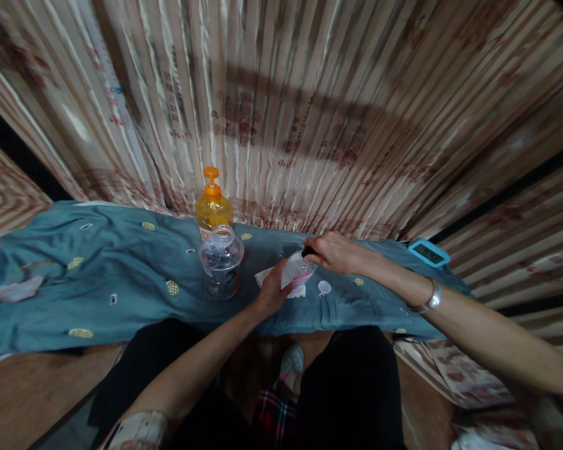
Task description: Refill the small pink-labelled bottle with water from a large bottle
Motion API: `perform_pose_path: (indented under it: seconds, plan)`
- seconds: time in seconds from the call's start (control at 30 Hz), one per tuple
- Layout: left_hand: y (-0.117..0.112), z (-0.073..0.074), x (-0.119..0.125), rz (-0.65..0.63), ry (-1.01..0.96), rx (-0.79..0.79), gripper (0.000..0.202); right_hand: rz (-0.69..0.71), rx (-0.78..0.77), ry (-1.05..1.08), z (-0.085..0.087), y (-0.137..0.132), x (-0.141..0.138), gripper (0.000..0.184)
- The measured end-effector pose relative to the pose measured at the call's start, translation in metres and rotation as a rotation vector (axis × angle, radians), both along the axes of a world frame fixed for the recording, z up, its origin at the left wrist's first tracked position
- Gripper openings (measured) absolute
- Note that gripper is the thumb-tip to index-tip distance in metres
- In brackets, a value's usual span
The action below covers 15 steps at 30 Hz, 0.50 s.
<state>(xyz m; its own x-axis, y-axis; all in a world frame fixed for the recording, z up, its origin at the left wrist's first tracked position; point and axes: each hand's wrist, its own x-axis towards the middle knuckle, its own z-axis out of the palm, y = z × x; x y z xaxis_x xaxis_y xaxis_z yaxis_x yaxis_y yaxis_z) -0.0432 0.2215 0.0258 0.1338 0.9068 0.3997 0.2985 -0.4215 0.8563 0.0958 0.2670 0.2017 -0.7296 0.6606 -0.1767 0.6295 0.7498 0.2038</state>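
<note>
My left hand (273, 292) is closed around a translucent whitish plastic container (294, 267) with some pink on it, tilted up to the right. At its upper right end, my right hand (332, 251) is closed on a small black piece (308, 251), perhaps a handle; its kind is unclear. A white paper tissue (299, 291) lies under the container. Just right of it, a small round clear lid (324, 287) rests on the cloth. To the left of my hands stands a clear, open-necked plastic bottle (222, 265).
An orange pump bottle (214, 209) stands behind the clear bottle. A blue-framed digital clock (428, 252) sits at the right end of the teal cloth (141, 269). A pale crumpled piece (17, 289) lies far left. A striped curtain (281, 112) hangs close behind.
</note>
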Motion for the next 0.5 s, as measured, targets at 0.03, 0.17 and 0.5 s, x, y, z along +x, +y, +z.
perform_pose_path:
  seconds: [0.03,0.17,0.5]
  plan:
    - [0.000,0.001,0.000,0.003,-0.002,-0.003,0.047,-0.007,-0.011,0.023,-0.001,0.000,0.000,0.025]
    - [0.001,0.004,0.001,0.026,0.006,-0.075,0.061,-0.051,-0.088,0.174,-0.001,0.002,0.005,0.024]
    - [0.011,0.004,0.008,0.100,-0.046,-0.200,0.059,-0.514,-0.286,0.752,-0.123,0.009,0.054,0.026]
